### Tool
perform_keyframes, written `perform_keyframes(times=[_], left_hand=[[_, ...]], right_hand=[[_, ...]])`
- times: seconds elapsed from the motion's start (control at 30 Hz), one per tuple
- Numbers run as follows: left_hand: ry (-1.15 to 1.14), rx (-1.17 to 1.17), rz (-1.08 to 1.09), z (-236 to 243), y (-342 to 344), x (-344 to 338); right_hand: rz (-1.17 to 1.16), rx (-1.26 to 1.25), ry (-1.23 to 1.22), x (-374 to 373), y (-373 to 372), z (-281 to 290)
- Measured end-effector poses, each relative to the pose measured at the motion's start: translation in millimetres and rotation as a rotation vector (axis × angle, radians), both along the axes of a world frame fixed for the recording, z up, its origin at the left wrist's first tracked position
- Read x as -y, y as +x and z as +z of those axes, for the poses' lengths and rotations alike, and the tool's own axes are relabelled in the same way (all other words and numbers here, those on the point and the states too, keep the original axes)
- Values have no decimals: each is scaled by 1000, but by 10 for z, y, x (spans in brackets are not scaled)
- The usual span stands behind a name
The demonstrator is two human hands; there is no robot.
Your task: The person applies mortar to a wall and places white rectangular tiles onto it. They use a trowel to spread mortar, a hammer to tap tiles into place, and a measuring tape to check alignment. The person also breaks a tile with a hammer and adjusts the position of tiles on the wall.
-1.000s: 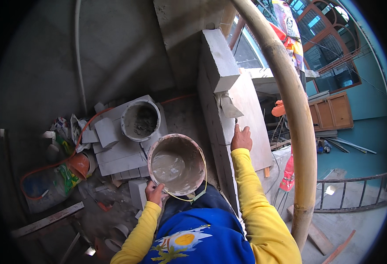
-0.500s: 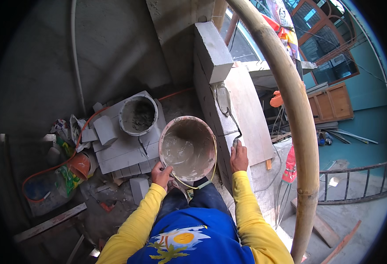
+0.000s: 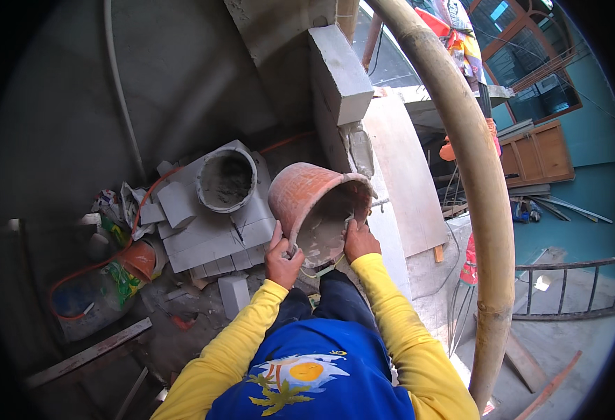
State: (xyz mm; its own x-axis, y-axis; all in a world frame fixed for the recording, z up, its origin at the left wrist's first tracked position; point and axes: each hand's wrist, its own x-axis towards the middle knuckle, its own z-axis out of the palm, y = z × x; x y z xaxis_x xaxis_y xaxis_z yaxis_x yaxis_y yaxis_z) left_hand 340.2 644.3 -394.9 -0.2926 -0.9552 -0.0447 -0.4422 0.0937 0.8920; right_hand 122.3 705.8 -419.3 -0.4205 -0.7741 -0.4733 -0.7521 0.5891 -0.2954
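In front of the torso, beside the pale grey block wall (image 3: 390,241), the mortar-smeared orange plastic bucket (image 3: 306,190) is tipped on its side, mouth toward the wearer. Left hand (image 3: 283,260) grasps its rim. Right hand (image 3: 360,242) curls around a grey-smeared tool handle (image 3: 349,220) at the mouth; tool head unclear. White round mortar bucket (image 3: 201,194) sits left on stacked pale blocks (image 3: 188,246).

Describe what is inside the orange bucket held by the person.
Grey smears coat the visible inside of the tilted orange bucket. The right hand covers part of the opening, and the bucket's upper wall hides its own inner face.
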Motion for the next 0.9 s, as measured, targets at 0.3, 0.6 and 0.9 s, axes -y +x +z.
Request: perform_keyframes(times=[0.3, 0.6, 0.9], left_hand=[[108, -43, -5, -88, 77, 91], [683, -244, 355, -579, 21, 69], [712, -169, 400, -680, 645, -269]], right_hand=[[-172, 691, -161, -355, 20, -466], [-428, 413, -442, -784, -301, -45], [-278, -149, -295, -651, -468, -245]])
